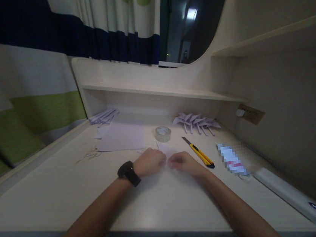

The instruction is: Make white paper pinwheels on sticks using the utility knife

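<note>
**Two hands at work on a small white paper**

A person has both arms over a pale desk [70,197]. A roll of clear tape [163,134] sits in the middle of it. Just in front of the tape, on the near side, is a small white paper [165,149]. The left hand [150,161] is curled up at the paper's left side, in front of the tape and a bit to its left. Its fingertips are hard to see, so one cannot tell if it pinches the paper. A black watch [128,173] is on that wrist. The right hand [185,162] is in front of the tape and a bit to its right. Its thumb and finger pinch the paper's near edge, though it looks blurry there.

Left of the tape lie big white sheets [122,136], with a pile of thin paper sticks [105,117] behind them. Right of the tape and a bit back is a row of paper pinwheels [195,121]. A yellow cutter [200,155] lies to the tape's right and nearer the person, with its blade out and pointing back toward the tape.
</note>
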`<action>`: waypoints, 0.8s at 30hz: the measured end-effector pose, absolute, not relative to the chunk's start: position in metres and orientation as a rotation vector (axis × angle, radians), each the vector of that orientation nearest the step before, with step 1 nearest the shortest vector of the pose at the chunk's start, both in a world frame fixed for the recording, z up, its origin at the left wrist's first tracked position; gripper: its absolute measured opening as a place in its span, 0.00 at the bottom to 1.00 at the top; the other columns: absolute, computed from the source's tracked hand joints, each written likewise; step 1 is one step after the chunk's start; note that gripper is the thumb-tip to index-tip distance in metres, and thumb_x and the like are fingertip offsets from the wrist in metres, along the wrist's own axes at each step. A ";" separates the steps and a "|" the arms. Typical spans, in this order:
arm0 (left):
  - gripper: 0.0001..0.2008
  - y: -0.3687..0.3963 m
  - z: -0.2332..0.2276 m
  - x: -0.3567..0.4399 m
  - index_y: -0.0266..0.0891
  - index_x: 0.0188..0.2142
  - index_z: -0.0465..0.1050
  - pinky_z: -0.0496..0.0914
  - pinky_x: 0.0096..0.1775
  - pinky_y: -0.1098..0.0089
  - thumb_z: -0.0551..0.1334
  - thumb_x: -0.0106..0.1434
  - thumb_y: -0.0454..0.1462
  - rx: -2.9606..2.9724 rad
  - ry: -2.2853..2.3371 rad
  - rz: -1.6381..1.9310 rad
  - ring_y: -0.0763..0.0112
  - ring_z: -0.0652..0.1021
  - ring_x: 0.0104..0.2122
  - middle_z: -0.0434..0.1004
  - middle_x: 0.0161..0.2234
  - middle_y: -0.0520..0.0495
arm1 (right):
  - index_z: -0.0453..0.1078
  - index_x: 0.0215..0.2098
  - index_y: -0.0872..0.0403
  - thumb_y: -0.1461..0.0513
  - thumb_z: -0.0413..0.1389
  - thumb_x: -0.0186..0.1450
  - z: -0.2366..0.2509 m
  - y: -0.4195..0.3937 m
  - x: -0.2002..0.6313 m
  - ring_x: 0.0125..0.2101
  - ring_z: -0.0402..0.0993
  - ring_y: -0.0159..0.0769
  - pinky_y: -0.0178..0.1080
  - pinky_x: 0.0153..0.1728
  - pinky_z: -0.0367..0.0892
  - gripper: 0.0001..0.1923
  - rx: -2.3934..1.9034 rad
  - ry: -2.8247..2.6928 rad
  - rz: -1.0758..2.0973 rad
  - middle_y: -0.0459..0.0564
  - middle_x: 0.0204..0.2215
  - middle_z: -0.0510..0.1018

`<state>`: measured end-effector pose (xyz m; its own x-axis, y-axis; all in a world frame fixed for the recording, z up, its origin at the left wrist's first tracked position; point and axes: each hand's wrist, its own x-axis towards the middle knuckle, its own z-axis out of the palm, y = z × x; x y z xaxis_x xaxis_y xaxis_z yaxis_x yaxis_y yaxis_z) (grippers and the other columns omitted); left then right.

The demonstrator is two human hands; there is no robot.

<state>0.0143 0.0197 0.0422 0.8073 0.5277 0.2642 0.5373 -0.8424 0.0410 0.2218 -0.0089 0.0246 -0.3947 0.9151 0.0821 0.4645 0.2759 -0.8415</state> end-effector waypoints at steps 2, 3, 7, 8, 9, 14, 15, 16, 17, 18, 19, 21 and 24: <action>0.09 0.018 0.041 0.017 0.38 0.31 0.75 0.63 0.34 0.68 0.55 0.60 0.33 -2.974 -0.864 -0.400 0.64 0.77 0.31 0.78 0.30 0.44 | 0.75 0.28 0.61 0.56 0.57 0.57 0.020 -0.009 0.216 0.20 0.62 0.28 0.31 0.23 0.58 0.14 -1.223 -1.988 0.985 0.47 0.19 0.73; 0.10 0.018 0.040 0.018 0.38 0.31 0.75 0.63 0.33 0.68 0.55 0.59 0.33 -2.986 -0.869 -0.392 0.64 0.77 0.31 0.78 0.30 0.44 | 0.76 0.27 0.61 0.56 0.56 0.57 0.018 -0.009 0.214 0.20 0.62 0.28 0.31 0.23 0.58 0.14 -1.222 -2.003 0.966 0.47 0.19 0.73; 0.10 0.018 0.040 0.019 0.38 0.28 0.75 0.62 0.32 0.70 0.54 0.59 0.32 -3.051 -0.891 -0.374 0.66 0.77 0.30 0.79 0.28 0.45 | 0.77 0.26 0.60 0.59 0.57 0.55 0.019 -0.010 0.214 0.21 0.63 0.28 0.31 0.24 0.59 0.12 -1.263 -2.025 0.966 0.46 0.18 0.74; 0.10 0.019 0.040 0.018 0.38 0.28 0.75 0.62 0.32 0.70 0.55 0.58 0.32 -3.069 -0.889 -0.372 0.66 0.77 0.29 0.79 0.28 0.46 | 0.77 0.25 0.60 0.60 0.56 0.55 0.021 -0.010 0.217 0.20 0.63 0.28 0.31 0.24 0.58 0.11 -1.290 -2.031 0.970 0.46 0.18 0.73; 0.10 0.020 0.040 0.018 0.38 0.27 0.75 0.62 0.32 0.70 0.55 0.57 0.32 -3.084 -0.890 -0.368 0.67 0.76 0.29 0.79 0.28 0.46 | 0.77 0.24 0.60 0.62 0.56 0.54 0.023 -0.010 0.220 0.19 0.62 0.28 0.31 0.23 0.57 0.10 -1.318 -2.041 0.975 0.45 0.17 0.73; 0.11 0.022 0.039 0.016 0.38 0.27 0.76 0.60 0.29 0.71 0.54 0.56 0.32 -3.124 -0.993 -0.321 0.67 0.75 0.28 0.78 0.28 0.45 | 0.77 0.25 0.60 0.63 0.55 0.53 0.033 -0.011 0.233 0.18 0.60 0.27 0.31 0.21 0.56 0.09 -1.352 -2.051 1.004 0.45 0.16 0.72; 0.11 0.023 0.038 0.016 0.38 0.28 0.76 0.60 0.29 0.71 0.54 0.57 0.32 -3.136 -1.006 -0.318 0.67 0.75 0.28 0.79 0.28 0.45 | 0.77 0.26 0.60 0.62 0.56 0.54 0.034 -0.011 0.233 0.18 0.61 0.27 0.31 0.21 0.57 0.10 -1.335 -2.034 1.002 0.46 0.17 0.73; 0.11 0.024 0.037 0.016 0.38 0.29 0.76 0.60 0.29 0.72 0.54 0.57 0.32 -3.153 -1.004 -0.319 0.67 0.75 0.28 0.79 0.29 0.45 | 0.77 0.28 0.60 0.61 0.56 0.55 0.034 -0.011 0.231 0.19 0.62 0.28 0.31 0.22 0.57 0.11 -1.317 -2.021 0.996 0.47 0.18 0.74; 0.11 0.024 0.036 0.016 0.38 0.30 0.76 0.61 0.29 0.72 0.54 0.58 0.33 -3.170 -1.000 -0.321 0.68 0.75 0.28 0.79 0.30 0.45 | 0.77 0.28 0.60 0.61 0.55 0.55 0.034 -0.012 0.229 0.19 0.62 0.28 0.31 0.23 0.58 0.11 -1.306 -2.017 0.988 0.47 0.19 0.74; 0.11 0.025 0.035 0.017 0.38 0.31 0.76 0.61 0.30 0.72 0.54 0.58 0.33 -3.187 -0.993 -0.320 0.68 0.75 0.29 0.79 0.30 0.45 | 0.77 0.27 0.60 0.60 0.55 0.56 0.033 -0.012 0.225 0.20 0.63 0.28 0.31 0.23 0.58 0.11 -1.305 -2.026 0.979 0.47 0.20 0.74; 0.11 0.025 0.034 0.017 0.38 0.31 0.77 0.61 0.30 0.72 0.54 0.58 0.33 -3.200 -0.992 -0.320 0.68 0.75 0.29 0.79 0.30 0.45 | 0.76 0.26 0.60 0.61 0.55 0.55 0.031 -0.012 0.222 0.20 0.63 0.28 0.31 0.23 0.57 0.11 -1.310 -2.046 0.969 0.47 0.19 0.74; 0.11 0.026 0.032 0.018 0.38 0.30 0.77 0.62 0.30 0.73 0.55 0.58 0.33 -3.223 -1.002 -0.312 0.68 0.75 0.29 0.79 0.30 0.45 | 0.75 0.22 0.60 0.62 0.55 0.54 0.028 -0.012 0.218 0.20 0.62 0.28 0.31 0.23 0.57 0.10 -1.330 -2.085 0.952 0.46 0.18 0.73; 0.11 0.024 0.032 0.019 0.39 0.34 0.77 0.62 0.29 0.74 0.55 0.57 0.31 -3.259 -1.033 -0.347 0.69 0.76 0.29 0.79 0.29 0.47 | 0.74 0.20 0.60 0.63 0.54 0.52 0.025 -0.011 0.217 0.18 0.61 0.27 0.31 0.22 0.56 0.09 -1.360 -2.105 0.969 0.45 0.16 0.71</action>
